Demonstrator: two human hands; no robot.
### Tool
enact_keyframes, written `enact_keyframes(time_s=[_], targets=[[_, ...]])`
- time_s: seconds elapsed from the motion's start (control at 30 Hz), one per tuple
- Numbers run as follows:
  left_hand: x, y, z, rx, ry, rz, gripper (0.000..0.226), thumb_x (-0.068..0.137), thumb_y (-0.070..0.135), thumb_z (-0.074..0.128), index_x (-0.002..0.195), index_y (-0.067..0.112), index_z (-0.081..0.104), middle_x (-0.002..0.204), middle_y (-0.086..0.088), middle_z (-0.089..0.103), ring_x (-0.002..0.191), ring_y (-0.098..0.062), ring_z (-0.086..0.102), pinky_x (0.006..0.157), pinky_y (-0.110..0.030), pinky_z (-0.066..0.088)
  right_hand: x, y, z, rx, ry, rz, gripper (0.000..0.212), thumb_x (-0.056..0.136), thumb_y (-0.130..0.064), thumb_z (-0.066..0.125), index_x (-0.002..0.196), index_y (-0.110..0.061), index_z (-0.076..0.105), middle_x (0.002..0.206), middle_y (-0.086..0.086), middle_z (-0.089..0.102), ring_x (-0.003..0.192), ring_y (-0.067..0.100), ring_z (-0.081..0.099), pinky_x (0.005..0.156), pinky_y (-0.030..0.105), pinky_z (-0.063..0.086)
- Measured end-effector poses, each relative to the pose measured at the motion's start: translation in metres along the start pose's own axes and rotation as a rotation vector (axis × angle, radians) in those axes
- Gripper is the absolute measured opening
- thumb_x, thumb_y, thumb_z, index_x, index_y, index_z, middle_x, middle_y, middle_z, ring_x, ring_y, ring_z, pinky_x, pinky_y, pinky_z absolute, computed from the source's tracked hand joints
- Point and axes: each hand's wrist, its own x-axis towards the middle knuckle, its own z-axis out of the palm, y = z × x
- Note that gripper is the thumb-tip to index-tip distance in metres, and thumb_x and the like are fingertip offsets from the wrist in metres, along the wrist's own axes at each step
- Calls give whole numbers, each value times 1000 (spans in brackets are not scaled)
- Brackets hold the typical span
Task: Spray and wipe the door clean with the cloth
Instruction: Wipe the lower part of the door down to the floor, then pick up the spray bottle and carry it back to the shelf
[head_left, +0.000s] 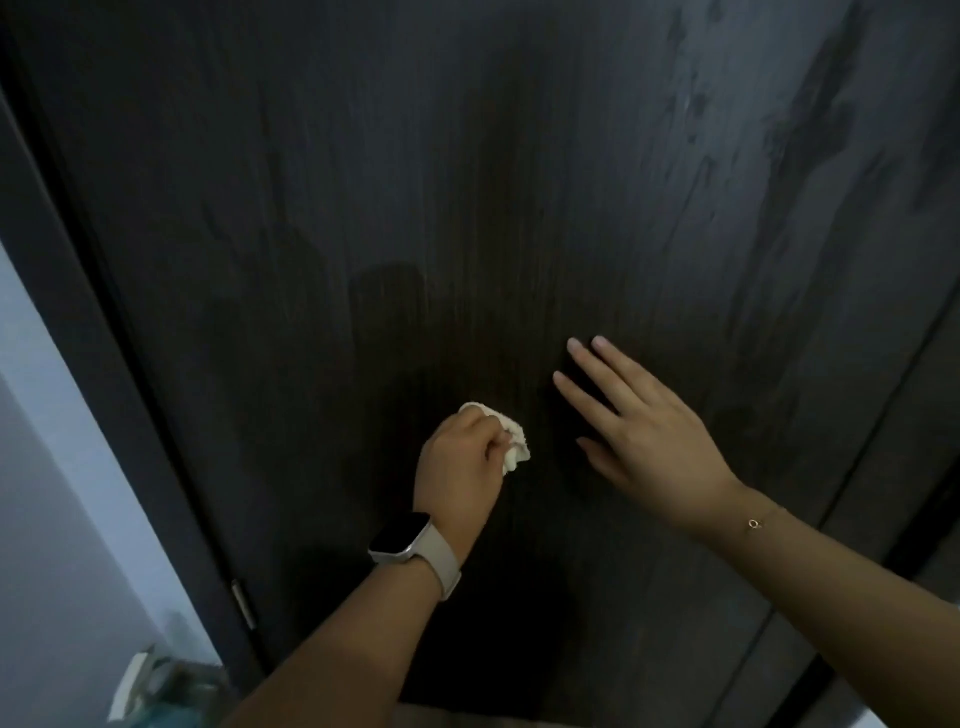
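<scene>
A dark wood-grain door (467, 182) fills most of the view, with wet streaks and blotches at its upper right. My left hand (460, 462), with a watch on the wrist, grips a bunched white cloth (511, 441) against the lower middle of the door. My right hand (639, 431) lies with straight, spread fingers flat against the door, just right of the cloth. No spray bottle is in view.
The dark door frame (104, 364) runs down the left, with a metal hinge (243, 603) low on it. A pale wall (47, 467) lies beyond, and a blurred greenish object (171, 686) sits at the bottom left. A second dark panel (883, 493) stands at the right.
</scene>
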Motion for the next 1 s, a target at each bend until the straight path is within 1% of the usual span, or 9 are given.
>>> enact_keyframes(time_s=[0.07, 0.13, 0.27, 0.33, 0.4, 0.53, 0.73, 0.93, 1.0], targets=[[-12, -1, -7, -63, -65, -109, 18, 85, 12, 73, 74, 21, 62, 83, 14, 56, 77, -2, 56, 73, -15, 46, -7, -8, 1, 40, -37, -57, 66, 84, -27, 68, 145, -16, 46, 156, 11, 33, 144, 28, 32, 115, 41, 30], [-26, -6, -19, -137, -101, -205, 14, 83, 13, 75, 75, 18, 66, 85, 13, 59, 79, -2, 60, 74, -17, 49, -15, -21, 5, 131, -72, -100, 61, 85, -27, 68, 142, -19, 50, 152, 9, 42, 139, 25, 41, 113, 40, 34], [-60, -23, -64, -219, -108, -386, 13, 80, 12, 79, 75, 19, 69, 85, 8, 63, 72, -3, 64, 67, -25, 56, -26, -56, 10, 314, -192, -134, 55, 93, -32, 59, 145, -27, 44, 155, -1, 36, 143, 17, 34, 115, 35, 34], [-79, -33, -92, -241, -86, -461, 17, 78, 7, 80, 75, 20, 69, 81, 4, 65, 69, -4, 65, 60, -19, 53, -24, -77, 9, 388, -254, -144, 53, 98, -33, 53, 148, -31, 38, 158, -6, 28, 146, 11, 24, 119, 30, 24], [-97, -42, -122, -276, -62, -549, 21, 75, 4, 81, 78, 21, 69, 76, 0, 67, 68, -9, 65, 56, -21, 54, -18, -102, 5, 455, -300, -160, 52, 100, -34, 49, 149, -33, 34, 160, -10, 22, 147, 7, 18, 121, 28, 20], [-136, -60, -189, -206, 28, -674, 26, 72, 5, 83, 85, 22, 69, 78, -3, 68, 71, -14, 64, 60, -30, 58, 3, -160, -2, 521, -361, -232, 52, 99, -35, 51, 148, -36, 34, 159, -13, 22, 145, 4, 20, 118, 26, 22], [-185, -94, -280, -100, 157, -793, 27, 73, 1, 82, 83, 21, 67, 76, -2, 68, 69, -14, 64, 62, -26, 56, 41, -248, -5, 623, -459, -307, 52, 98, -36, 53, 148, -36, 36, 157, -15, 26, 144, 5, 23, 115, 24, 24], [-238, -138, -325, -73, 279, -1018, 23, 75, 0, 80, 81, 18, 66, 77, -3, 65, 69, -22, 62, 57, -26, 53, 61, -331, 29, 733, -516, -322, 50, 98, -33, 53, 147, -30, 42, 156, -9, 32, 142, 11, 28, 113, 27, 28], [-256, -151, -327, -57, 300, -1077, 19, 75, 1, 80, 83, 13, 67, 76, -4, 66, 65, -17, 62, 52, -17, 51, 63, -354, 51, 748, -558, -331, 50, 98, -32, 53, 147, -28, 43, 155, -8, 33, 142, 12, 29, 114, 28, 29]])
